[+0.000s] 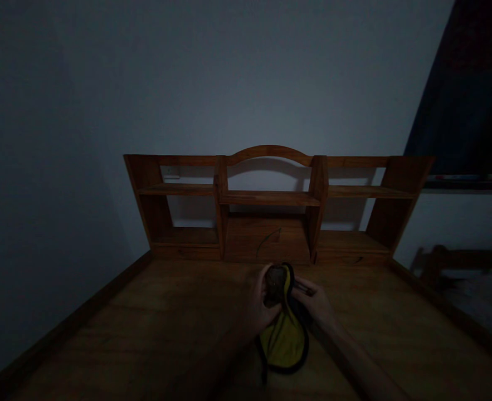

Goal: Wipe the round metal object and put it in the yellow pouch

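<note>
The room is dim. My left hand (259, 303) is closed around the top of a yellow cloth pouch with black trim (285, 340), where a dark, roundish object (274, 281) sits at its mouth. My right hand (315, 303) grips the pouch's upper right edge with its fingers pinched. The pouch hangs down from both hands, and its lower end rests on the wooden desk (145, 334). I cannot make out what the dark object is.
A wooden shelf unit (271, 197) with open compartments stands at the back of the desk against a pale wall. The desk has raised side rails. At the right, beyond the desk, a low wooden frame (438, 262) shows blurred.
</note>
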